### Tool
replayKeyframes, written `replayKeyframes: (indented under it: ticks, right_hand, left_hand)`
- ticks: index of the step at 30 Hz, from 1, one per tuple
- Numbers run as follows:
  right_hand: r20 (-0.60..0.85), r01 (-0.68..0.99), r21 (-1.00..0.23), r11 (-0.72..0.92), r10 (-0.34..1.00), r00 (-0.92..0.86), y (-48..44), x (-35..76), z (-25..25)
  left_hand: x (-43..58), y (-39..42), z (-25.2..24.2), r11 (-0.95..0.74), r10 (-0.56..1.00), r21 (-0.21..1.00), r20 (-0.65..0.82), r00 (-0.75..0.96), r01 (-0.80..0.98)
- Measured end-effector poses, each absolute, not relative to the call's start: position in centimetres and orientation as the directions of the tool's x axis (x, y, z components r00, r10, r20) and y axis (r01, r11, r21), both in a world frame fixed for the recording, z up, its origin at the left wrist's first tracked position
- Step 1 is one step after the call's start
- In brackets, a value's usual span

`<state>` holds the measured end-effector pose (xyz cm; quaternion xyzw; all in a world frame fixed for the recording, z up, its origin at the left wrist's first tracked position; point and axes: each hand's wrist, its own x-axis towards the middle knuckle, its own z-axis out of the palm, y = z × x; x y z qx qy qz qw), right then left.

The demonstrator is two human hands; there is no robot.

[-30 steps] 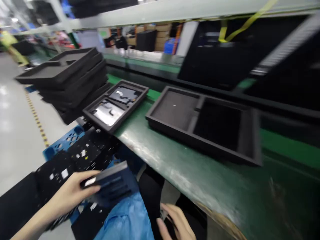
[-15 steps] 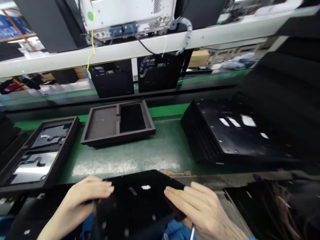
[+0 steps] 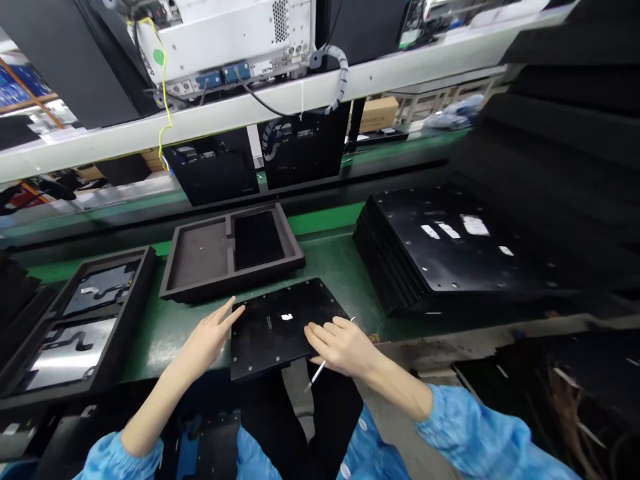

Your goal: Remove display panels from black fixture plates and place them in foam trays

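A black panel with screws along its edges and a white label (image 3: 280, 333) lies at the front edge of the green bench. My left hand (image 3: 213, 333) rests at its left edge, fingers apart. Over its right part lies my right hand (image 3: 337, 343), fingers bent and together, with a thin white-tipped tool (image 3: 318, 375) held under the palm. A grey strip (image 3: 300, 393) hangs below the panel's front edge.
Behind the panel is a grey foam tray (image 3: 200, 257) with a black screen in its right compartment. Another foam tray (image 3: 113, 333) at the left holds metallic parts. Stacked black panels (image 3: 445, 247) stand at the right. A white shelf beam (image 3: 210, 110) crosses above.
The black panel has moved forward from near my body onto the bench edge, and now lies flatter. Both hands moved forward with it; my left hand's fingers have spread.
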<state>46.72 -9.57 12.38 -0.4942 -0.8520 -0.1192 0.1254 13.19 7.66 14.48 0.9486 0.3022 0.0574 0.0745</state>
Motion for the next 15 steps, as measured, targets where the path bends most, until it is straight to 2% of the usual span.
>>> replayKeyframes:
  ticks: [2, 4, 7, 9, 11, 15]
  right_hand:
    - [0.25, 0.895, -0.035, 0.445, 0.871, -0.424, -9.5, 46.3, 11.8]
    - [0.24, 0.913, -0.186, 0.364, 0.918, -0.317, -10.7, 45.6, 11.7]
    - [0.188, 0.861, -0.497, 0.109, 0.982, -0.016, -14.0, 44.1, 11.4]
    - [0.027, 0.721, -0.686, -0.095, 0.987, 0.155, -16.6, 43.3, 10.1]
    - [-0.134, 0.533, -0.812, -0.24, 0.964, 0.23, -18.9, 42.9, 7.9]
    - [-0.327, 0.105, -0.925, -0.366, 0.904, 0.277, -21.9, 42.4, 3.0]
  left_hand:
    - [14.5, 6.8, 13.9, -0.797, 0.594, 0.18, 0.061, 0.802, 0.577]
    - [17.0, 6.1, 12.8, -0.78, 0.615, 0.184, 0.055, 0.786, 0.598]
    - [22.3, 5.9, 10.6, -0.709, 0.704, 0.147, 0.114, 0.701, 0.689]
    - [25.8, 6.2, 9.4, -0.669, 0.742, 0.132, 0.176, 0.647, 0.731]
    - [28.8, 6.6, 8.7, -0.659, 0.749, 0.137, 0.206, 0.629, 0.74]
    - [31.4, 7.1, 8.4, -0.681, 0.729, 0.12, 0.205, 0.653, 0.723]
